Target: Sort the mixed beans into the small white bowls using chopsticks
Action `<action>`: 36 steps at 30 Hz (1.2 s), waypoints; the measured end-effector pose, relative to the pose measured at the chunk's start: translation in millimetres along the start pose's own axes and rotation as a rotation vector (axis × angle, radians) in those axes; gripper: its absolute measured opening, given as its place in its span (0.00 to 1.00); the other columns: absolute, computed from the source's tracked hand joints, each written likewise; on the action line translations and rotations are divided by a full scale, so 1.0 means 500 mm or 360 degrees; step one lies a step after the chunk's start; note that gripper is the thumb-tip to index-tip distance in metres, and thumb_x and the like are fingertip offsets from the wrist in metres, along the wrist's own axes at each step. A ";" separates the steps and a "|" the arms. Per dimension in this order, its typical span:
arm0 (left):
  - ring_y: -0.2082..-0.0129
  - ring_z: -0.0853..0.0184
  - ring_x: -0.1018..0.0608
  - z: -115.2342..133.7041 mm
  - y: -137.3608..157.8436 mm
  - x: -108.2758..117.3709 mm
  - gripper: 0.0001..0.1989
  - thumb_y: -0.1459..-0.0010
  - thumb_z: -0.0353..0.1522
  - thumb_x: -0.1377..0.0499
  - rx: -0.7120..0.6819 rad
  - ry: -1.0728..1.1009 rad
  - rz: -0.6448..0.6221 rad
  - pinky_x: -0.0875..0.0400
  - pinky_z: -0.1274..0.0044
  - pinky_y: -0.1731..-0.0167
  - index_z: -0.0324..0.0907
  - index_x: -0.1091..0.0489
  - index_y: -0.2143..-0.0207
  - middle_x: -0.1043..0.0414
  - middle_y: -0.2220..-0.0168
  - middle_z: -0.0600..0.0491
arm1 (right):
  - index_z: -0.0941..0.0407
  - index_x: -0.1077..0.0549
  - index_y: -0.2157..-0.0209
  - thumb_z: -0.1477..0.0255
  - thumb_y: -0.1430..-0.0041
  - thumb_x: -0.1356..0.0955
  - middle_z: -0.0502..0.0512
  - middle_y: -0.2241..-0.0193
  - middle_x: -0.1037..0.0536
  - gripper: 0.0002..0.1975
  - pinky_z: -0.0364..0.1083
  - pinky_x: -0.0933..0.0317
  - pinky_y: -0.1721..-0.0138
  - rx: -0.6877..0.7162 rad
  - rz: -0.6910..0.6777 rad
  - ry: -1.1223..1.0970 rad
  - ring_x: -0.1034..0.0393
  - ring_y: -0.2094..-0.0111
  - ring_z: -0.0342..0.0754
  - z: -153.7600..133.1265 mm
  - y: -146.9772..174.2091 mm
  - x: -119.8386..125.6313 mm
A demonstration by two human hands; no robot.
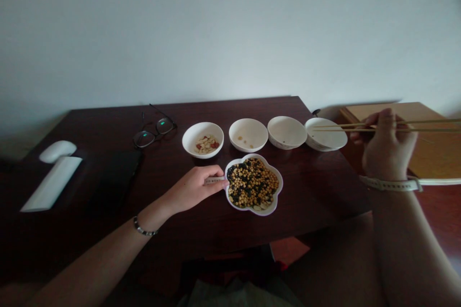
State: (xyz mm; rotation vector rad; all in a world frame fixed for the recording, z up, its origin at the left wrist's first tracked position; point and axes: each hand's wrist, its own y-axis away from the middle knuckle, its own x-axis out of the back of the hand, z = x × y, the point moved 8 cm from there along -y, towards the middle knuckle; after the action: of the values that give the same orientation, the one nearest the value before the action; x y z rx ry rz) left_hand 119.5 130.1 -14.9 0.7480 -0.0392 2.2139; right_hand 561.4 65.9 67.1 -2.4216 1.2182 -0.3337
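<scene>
Two chopsticks [342, 130], 2 o'clock of petal-shaped dish [280, 186], pinched in right hand [391, 148]: likely light, stiff. Left hand [190, 188] pinches dish's 9 o'clock handle [213, 180], probably best hold.

Here the dish [279, 194], filled with yellow and black beans [253, 178], is pinched at its handle [213, 180] by the left hand [192, 187], and behind it four bowls [284, 129] are lined up across the dark table [309, 192]! Out right, the chopsticks [345, 130] are gripped by the right hand [388, 146], their tips aimed at the rightmost bowl [329, 141], while pale and reddish pieces [207, 144] are gathered in the leftmost, glasses [144, 139] laid beyond.
</scene>
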 end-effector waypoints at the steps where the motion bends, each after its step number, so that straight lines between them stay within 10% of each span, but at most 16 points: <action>1: 0.68 0.68 0.29 -0.001 0.000 0.000 0.20 0.27 0.49 0.40 -0.0003 -0.0001 -0.0001 0.39 0.76 0.67 0.42 0.24 0.60 0.28 0.69 0.57 | 0.54 0.27 0.73 0.73 0.24 0.35 0.52 0.78 0.27 0.19 0.46 0.46 0.82 -0.0019 -0.0055 -0.0106 0.32 0.83 0.43 -0.001 0.006 -0.015; 9: 0.70 0.69 0.31 -0.006 -0.004 -0.002 0.20 0.28 0.49 0.39 0.0023 0.0009 -0.0012 0.40 0.77 0.69 0.41 0.24 0.61 0.29 0.70 0.58 | 0.52 0.27 0.70 0.52 0.24 0.33 0.50 0.81 0.26 0.23 0.43 0.42 0.82 -0.0145 -0.0767 0.0117 0.34 0.83 0.43 0.013 0.061 -0.143; 27: 0.69 0.69 0.32 -0.010 -0.007 0.000 0.21 0.28 0.51 0.40 0.0076 0.0009 -0.0036 0.41 0.77 0.69 0.42 0.23 0.60 0.30 0.70 0.58 | 0.53 0.27 0.71 0.48 0.28 0.31 0.50 0.82 0.26 0.26 0.42 0.45 0.83 -0.0372 -0.0879 0.0048 0.37 0.84 0.42 0.049 0.036 -0.162; 36: 0.69 0.69 0.31 -0.008 -0.009 0.000 0.19 0.27 0.49 0.39 0.0068 0.0040 -0.0030 0.40 0.77 0.68 0.42 0.23 0.61 0.29 0.69 0.58 | 0.52 0.27 0.70 0.52 0.23 0.34 0.51 0.79 0.25 0.23 0.44 0.39 0.80 -0.0113 -0.0694 0.0115 0.31 0.80 0.45 0.034 0.018 -0.150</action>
State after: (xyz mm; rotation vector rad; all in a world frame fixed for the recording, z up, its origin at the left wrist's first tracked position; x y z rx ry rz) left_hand 120.6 134.2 -19.4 0.7410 0.0277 2.2119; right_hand 517.4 125.8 45.4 -2.7473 0.7267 -0.5135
